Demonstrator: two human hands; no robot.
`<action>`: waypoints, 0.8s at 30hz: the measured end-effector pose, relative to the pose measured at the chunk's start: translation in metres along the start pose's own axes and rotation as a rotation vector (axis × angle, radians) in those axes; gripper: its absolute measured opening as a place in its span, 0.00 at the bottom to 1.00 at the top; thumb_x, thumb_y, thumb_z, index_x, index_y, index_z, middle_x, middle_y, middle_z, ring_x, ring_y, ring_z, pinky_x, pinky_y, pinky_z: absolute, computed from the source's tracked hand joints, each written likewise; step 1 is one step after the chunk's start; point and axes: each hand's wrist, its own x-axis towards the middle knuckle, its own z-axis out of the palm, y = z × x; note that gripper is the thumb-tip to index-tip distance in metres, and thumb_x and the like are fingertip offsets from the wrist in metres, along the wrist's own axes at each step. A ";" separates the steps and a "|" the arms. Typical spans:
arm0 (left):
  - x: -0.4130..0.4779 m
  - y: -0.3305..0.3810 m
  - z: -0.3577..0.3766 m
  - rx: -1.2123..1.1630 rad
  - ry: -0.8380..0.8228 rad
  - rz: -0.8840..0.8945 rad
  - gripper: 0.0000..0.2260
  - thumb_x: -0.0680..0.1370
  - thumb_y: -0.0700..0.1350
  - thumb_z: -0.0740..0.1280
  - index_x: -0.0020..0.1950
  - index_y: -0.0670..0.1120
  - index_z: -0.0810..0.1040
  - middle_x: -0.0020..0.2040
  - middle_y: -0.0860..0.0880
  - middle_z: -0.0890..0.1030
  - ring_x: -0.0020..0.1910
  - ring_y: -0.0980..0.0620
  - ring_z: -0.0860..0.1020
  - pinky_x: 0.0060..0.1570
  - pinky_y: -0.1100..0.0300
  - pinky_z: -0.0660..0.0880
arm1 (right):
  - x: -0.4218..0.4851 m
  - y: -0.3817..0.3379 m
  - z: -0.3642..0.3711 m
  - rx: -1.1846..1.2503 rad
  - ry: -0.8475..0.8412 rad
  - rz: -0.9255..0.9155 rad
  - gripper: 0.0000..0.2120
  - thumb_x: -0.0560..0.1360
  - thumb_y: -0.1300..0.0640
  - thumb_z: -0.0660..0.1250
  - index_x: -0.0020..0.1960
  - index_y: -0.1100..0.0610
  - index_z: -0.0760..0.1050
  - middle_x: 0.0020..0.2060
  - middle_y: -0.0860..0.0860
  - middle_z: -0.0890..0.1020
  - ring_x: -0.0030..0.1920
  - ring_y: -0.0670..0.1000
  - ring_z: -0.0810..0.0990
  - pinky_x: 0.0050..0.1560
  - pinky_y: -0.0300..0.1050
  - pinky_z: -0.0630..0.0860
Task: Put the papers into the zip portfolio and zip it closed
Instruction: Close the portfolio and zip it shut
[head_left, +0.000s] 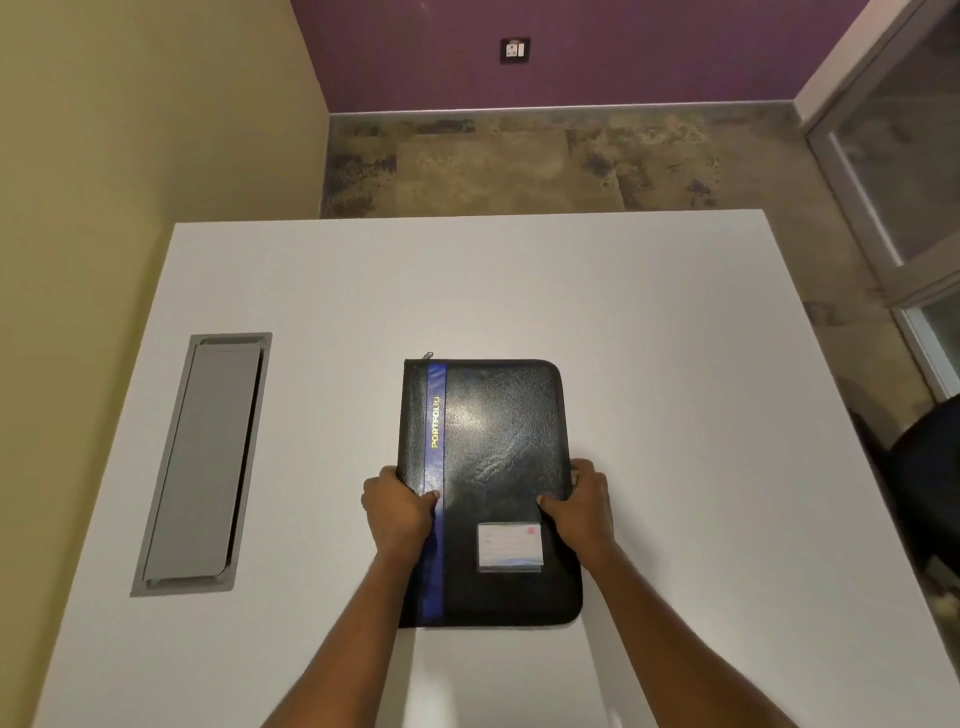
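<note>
A black zip portfolio (498, 441) with a blue stripe and yellow lettering lies flat and closed on the white table (649, 338). A small clear card pocket sits on its cover near me. A zipper pull (428, 355) shows at its far left corner. My left hand (397, 512) grips the portfolio's left edge, thumb on the cover. My right hand (579, 506) grips the right edge the same way. No papers are in view.
A grey cable-hatch cover (205, 462) is set into the table at the left. A dark chair (930, 467) stands off the table's right side. A glass door (904, 156) is at the far right, and a wall runs along the left.
</note>
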 end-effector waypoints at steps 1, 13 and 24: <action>0.005 0.001 -0.003 -0.026 0.010 0.006 0.25 0.70 0.43 0.82 0.63 0.36 0.80 0.56 0.37 0.82 0.55 0.36 0.82 0.57 0.42 0.80 | 0.003 -0.005 0.001 -0.002 0.002 -0.012 0.28 0.70 0.56 0.80 0.67 0.56 0.72 0.59 0.57 0.75 0.59 0.60 0.79 0.60 0.53 0.79; 0.118 0.030 -0.085 -0.080 0.193 0.066 0.28 0.68 0.44 0.84 0.63 0.35 0.80 0.53 0.36 0.85 0.50 0.37 0.84 0.53 0.43 0.82 | 0.079 -0.135 0.055 0.007 -0.033 -0.142 0.29 0.68 0.57 0.80 0.65 0.54 0.71 0.55 0.52 0.72 0.55 0.57 0.80 0.50 0.46 0.76; 0.197 0.055 -0.109 -0.046 0.152 0.030 0.21 0.69 0.43 0.84 0.55 0.36 0.82 0.52 0.38 0.86 0.50 0.40 0.84 0.52 0.46 0.82 | 0.141 -0.187 0.092 -0.066 -0.054 -0.123 0.29 0.68 0.57 0.80 0.65 0.56 0.70 0.58 0.56 0.74 0.58 0.59 0.79 0.60 0.53 0.78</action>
